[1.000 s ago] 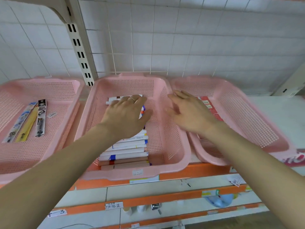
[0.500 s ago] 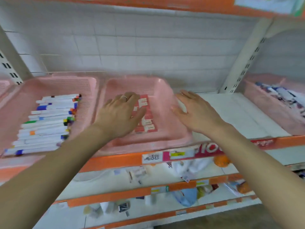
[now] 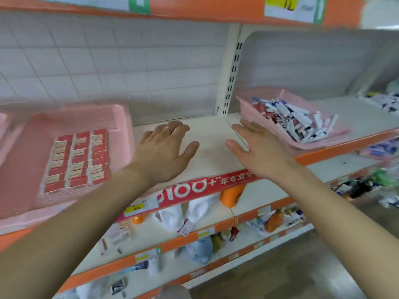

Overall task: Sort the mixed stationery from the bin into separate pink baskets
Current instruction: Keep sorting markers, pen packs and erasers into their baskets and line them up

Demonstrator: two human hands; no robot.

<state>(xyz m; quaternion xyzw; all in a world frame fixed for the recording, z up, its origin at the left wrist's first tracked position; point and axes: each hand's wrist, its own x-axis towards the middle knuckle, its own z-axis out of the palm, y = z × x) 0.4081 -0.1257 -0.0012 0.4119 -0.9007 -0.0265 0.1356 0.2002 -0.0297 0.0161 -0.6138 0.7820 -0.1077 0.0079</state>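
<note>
A pink basket [image 3: 121, 117] at the left holds rows of small red and white boxes [image 3: 76, 160]. At the right a pink bin [image 3: 287, 98] is heaped with mixed stationery [image 3: 295, 119], mostly white markers and small packs. My left hand [image 3: 164, 152] hovers with relaxed fingers over the bare white shelf [image 3: 207, 130] between them, holding nothing. Just left of the bin's near corner is my right hand [image 3: 257, 147], also empty with straight fingers. The whole view is blurred by motion.
A white slotted upright [image 3: 232, 70] divides the shelf bays behind the hands. The shelf's orange front edge carries a red banner [image 3: 207, 186]. Lower shelves hold bottles and packets. More goods lie at the far right [image 3: 384, 100].
The view has swung right: the marker basket has left the frame, the basket of red boxes slid to the left, and the bin of mixed stationery came closer. Both hands stayed empty.
</note>
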